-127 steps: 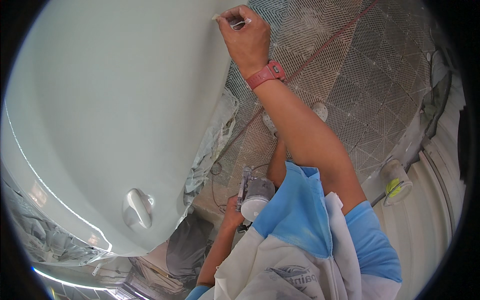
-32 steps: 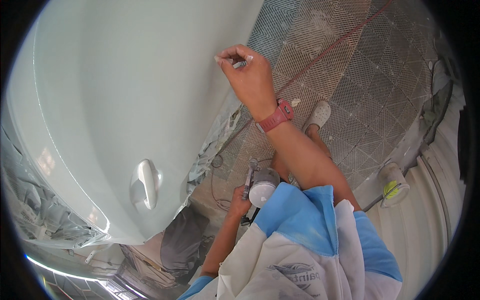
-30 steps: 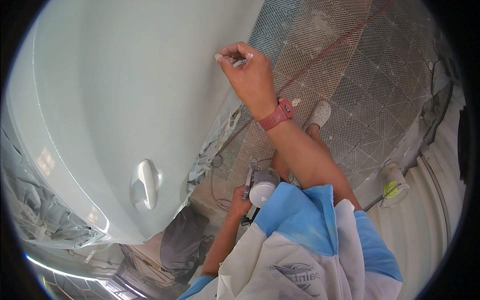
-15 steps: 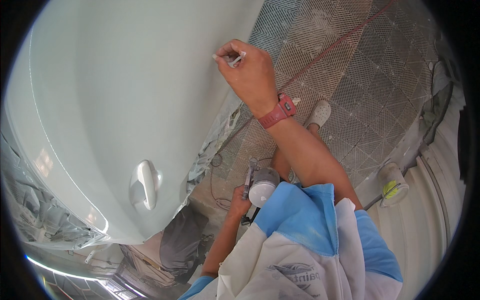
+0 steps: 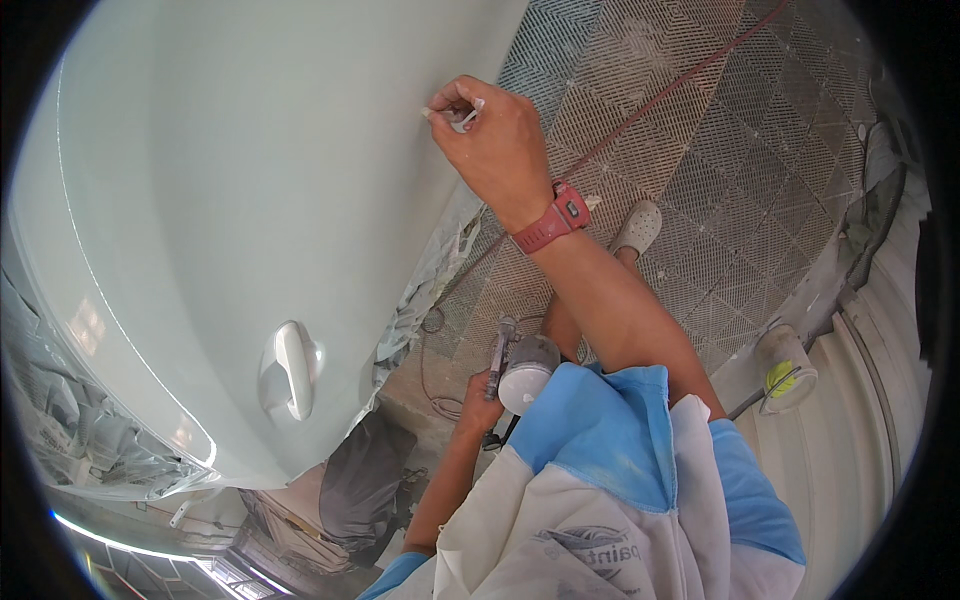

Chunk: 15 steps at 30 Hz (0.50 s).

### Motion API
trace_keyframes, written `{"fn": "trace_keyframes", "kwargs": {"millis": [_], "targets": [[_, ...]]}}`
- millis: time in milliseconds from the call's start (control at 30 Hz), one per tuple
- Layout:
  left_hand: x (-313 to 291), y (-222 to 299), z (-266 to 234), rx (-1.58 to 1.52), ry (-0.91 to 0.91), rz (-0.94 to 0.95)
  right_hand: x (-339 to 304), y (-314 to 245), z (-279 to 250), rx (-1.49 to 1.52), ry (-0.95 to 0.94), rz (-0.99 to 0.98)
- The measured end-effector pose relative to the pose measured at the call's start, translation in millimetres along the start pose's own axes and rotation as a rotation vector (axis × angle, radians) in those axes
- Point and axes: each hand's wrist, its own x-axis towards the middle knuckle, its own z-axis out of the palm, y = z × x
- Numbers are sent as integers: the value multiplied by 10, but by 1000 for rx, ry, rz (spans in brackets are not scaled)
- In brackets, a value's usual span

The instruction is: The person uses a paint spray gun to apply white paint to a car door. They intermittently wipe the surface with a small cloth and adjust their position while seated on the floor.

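Note:
My right hand [image 5: 503, 145], a red watch [image 5: 553, 219] on its wrist, reaches over the edge of a pale grey-white car panel [image 5: 280, 190]. Its thumb and fingers pinch a small whitish scrap [image 5: 463, 119], perhaps tape or cloth; its kind is unclear. Lower down, my left hand [image 5: 480, 402] is closed on a spray gun [image 5: 497, 358] at my waist. A round cup [image 5: 528, 375] with a whitish lid sits on the gun, close to my shirt. On the panel is a pale door handle [image 5: 292, 370].
Crinkled masking film [image 5: 420, 290] hangs along the panel's edge. A reddish hose [image 5: 680, 85] crosses the grated floor [image 5: 740, 200], and thinner hose loops lie near the gun. A whitish container with something yellow-green [image 5: 782, 375] stands at right. Dark cloth [image 5: 365, 470] lies below the panel.
My right hand has shifted very slightly left and up along the panel's edge, still pinching the whitish scrap. My left hand and the spray gun look unmoved.

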Motion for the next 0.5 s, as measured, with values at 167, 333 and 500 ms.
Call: {"fn": "trace_keyframes", "kwargs": {"millis": [167,333,500], "targets": [[4,-60,-13,12,1,3,-7,-63,-14,68,3,20],[0,2,-27,32,-3,-19,-65,-95,-100,86,14,80],[-54,116,-17,72,64,19,-56,-77,-92,55,39,24]]}}
